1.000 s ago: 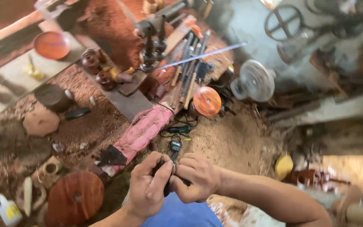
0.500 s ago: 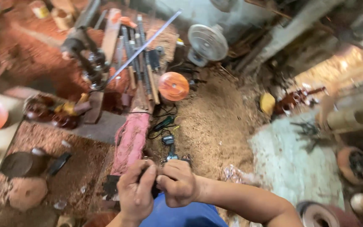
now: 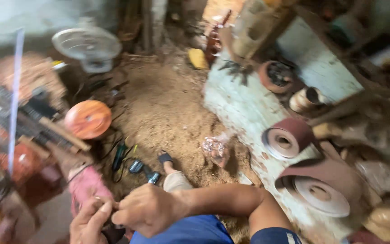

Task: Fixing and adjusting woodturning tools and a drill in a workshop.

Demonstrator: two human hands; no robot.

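My left hand (image 3: pixel 89 222) and my right hand (image 3: pixel 147 208) meet at the bottom of the head view, fingers closed together around a small dark object that is mostly hidden. Both hands hover above a pink cloth-wrapped bundle (image 3: pixel 86 185) and my blue-clad knee (image 3: pixel 190 230). My sandalled foot (image 3: pixel 168 165) rests on the sawdust floor just beyond them.
An orange wooden disc (image 3: pixel 88 118) and a rack of long tools (image 3: pixel 28 122) lie to the left. A small fan (image 3: pixel 86 45) stands at the back. Rolls of sandpaper (image 3: pixel 287 138) and wooden pieces sit on a pale bench (image 3: pixel 249 108) to the right.
The camera has swung to the right, bringing the pale bench and sandpaper rolls into view. My hands stay joined on the small object, now lower left in the frame.
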